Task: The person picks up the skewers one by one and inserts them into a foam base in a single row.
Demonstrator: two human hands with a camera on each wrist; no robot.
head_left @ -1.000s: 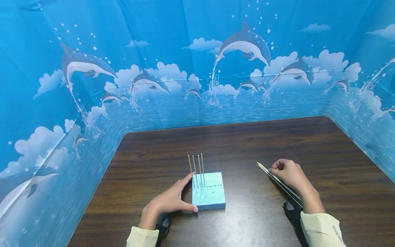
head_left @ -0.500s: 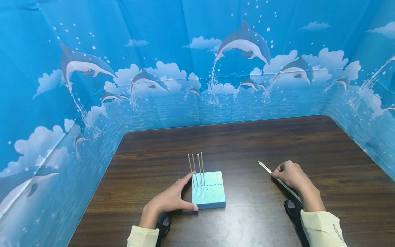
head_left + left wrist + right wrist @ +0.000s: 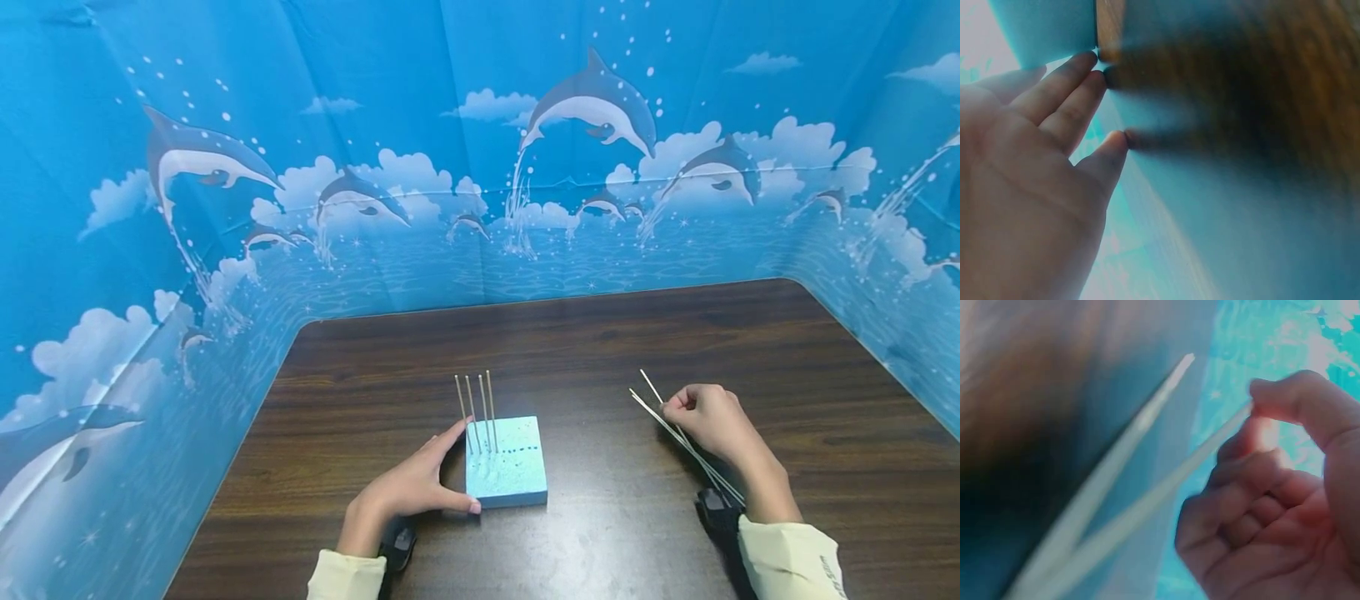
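A light blue foam block [image 3: 517, 467] sits on the table, with several thin wooden sticks [image 3: 489, 408] standing upright in its left part. My left hand [image 3: 408, 483] holds the block by its left side, thumb at the near corner and forefinger at the far one. The left wrist view shows the other fingers [image 3: 1066, 100] reaching along beside the block [image 3: 1054, 31]. Over on the right, my right hand [image 3: 708, 421] pinches one stick [image 3: 1166, 481] between thumb and forefinger, its far end raised. Other loose sticks [image 3: 652, 411] lie together on the table just left of that hand.
A row of small dark dots or holes runs right across the block from the standing sticks. The dark wood-grain table [image 3: 570, 358] is bounded by a blue dolphin-print curtain [image 3: 420, 250] at the back and sides. Both wrists wear black straps [image 3: 397, 542].
My right hand has separated one stick from the loose bundle, and its tip now points up and away at an angle. The left hand and the block stay in place.
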